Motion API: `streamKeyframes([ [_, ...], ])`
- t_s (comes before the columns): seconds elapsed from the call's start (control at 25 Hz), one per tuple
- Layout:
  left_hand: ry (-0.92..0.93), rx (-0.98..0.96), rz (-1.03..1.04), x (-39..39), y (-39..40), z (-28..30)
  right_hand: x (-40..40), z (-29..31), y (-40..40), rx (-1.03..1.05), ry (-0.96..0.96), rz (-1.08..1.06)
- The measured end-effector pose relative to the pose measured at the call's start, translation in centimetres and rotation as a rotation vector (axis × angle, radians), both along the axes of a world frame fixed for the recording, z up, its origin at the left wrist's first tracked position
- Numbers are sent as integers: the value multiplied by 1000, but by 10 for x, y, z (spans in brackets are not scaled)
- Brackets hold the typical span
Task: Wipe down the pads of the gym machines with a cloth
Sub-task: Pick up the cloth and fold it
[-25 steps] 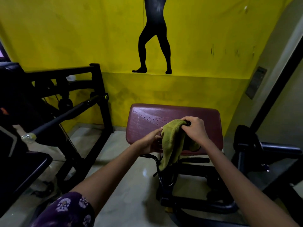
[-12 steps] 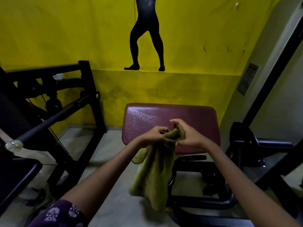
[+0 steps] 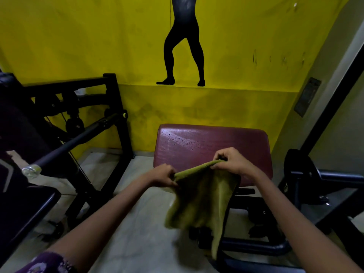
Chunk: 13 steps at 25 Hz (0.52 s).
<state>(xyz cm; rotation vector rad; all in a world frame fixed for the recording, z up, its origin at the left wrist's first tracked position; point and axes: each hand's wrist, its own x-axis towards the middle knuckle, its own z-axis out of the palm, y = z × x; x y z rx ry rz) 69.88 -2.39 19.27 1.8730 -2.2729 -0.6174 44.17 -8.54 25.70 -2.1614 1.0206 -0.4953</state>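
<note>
An olive-green cloth [image 3: 201,201] hangs spread out in front of me, held by its top edge. My left hand [image 3: 164,177] pinches the left corner and my right hand [image 3: 230,161] pinches the right corner. Behind the cloth tilts a maroon pad [image 3: 208,142] of a gym machine, with water droplets on its upper left part. Both hands are just in front of the pad's lower edge, and the cloth hides part of the black frame below.
A black machine frame [image 3: 116,115] with a long bar [image 3: 78,140] ending in a clear cap stands at the left. A dark seat [image 3: 23,205] is at the lower left. Black equipment [image 3: 307,174] crowds the right. The yellow wall [image 3: 98,46] is close behind.
The cloth, bunched in both hands a second ago, has been unfolded. My hands have moved apart along its top edge, so it now hangs wide.
</note>
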Motion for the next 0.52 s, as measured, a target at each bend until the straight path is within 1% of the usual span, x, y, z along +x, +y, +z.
streamKeyframes([
  [0.08, 29, 27, 14, 20, 12, -27, -5, 5, 0, 26, -85, -105],
  [0.12, 73, 34, 50, 28, 18, -38, -9, 8, -2, 43, -120, -171],
  [0.16, 178, 41, 130, 36, 25, -47, -15, 10, -4, 68, -144, -226],
  [0.2, 353, 46, 231, 42, 31, -55, -20, 14, -5, 101, -152, -259],
  [0.28, 631, 6, 415, 45, 37, -59, -28, 20, -4, 214, -117, -297],
  [0.36, 760, -154, 506, 35, 32, -49, -30, 22, -3, 312, -71, -376],
  [0.4, 764, -229, 526, 23, 28, -37, -28, 23, -1, 340, -81, -412],
  [0.44, 770, -262, 531, 8, 24, -21, -24, 23, 3, 377, -136, -429],
  [0.52, 740, -229, 430, -23, 16, 7, -10, 20, 13, 487, -310, -423],
])
